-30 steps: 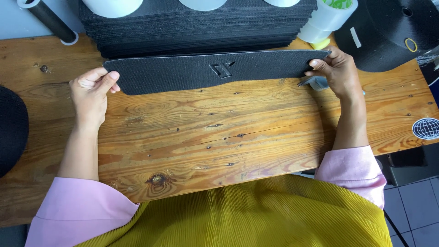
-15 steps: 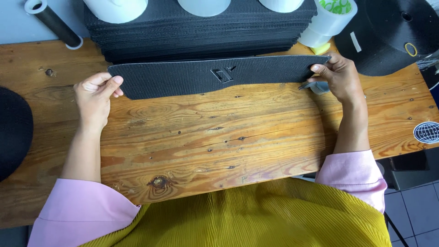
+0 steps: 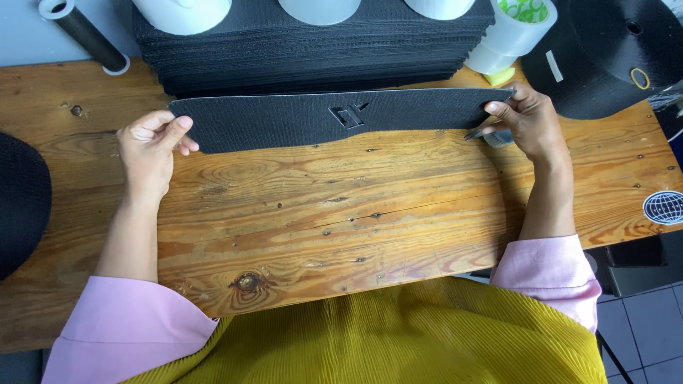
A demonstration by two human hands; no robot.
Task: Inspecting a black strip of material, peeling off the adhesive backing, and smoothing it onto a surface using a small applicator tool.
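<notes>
A long black textured sheet (image 3: pixel 284 121) with a small cut-out shape near its middle is held flat just above the wooden table (image 3: pixel 341 213). My left hand (image 3: pixel 151 149) pinches its left end between thumb and fingers. My right hand (image 3: pixel 528 122) grips the right end. Under the right hand a thin dark tool and a small grey object show, partly hidden. Behind the sheet stands a tall stack of similar black sheets (image 3: pixel 313 43).
White rolls (image 3: pixel 181 11) stand on the stack. A clear tape roll (image 3: pixel 516 32) sits at the back right, next to a large black spool (image 3: pixel 619 57). A dark tube (image 3: pixel 85 35) lies at the back left. A black round object (image 3: pixel 21 199) is at the left edge.
The sheet and both hands have shifted slightly to the right and a little toward the stack. Both grips stay the same.
</notes>
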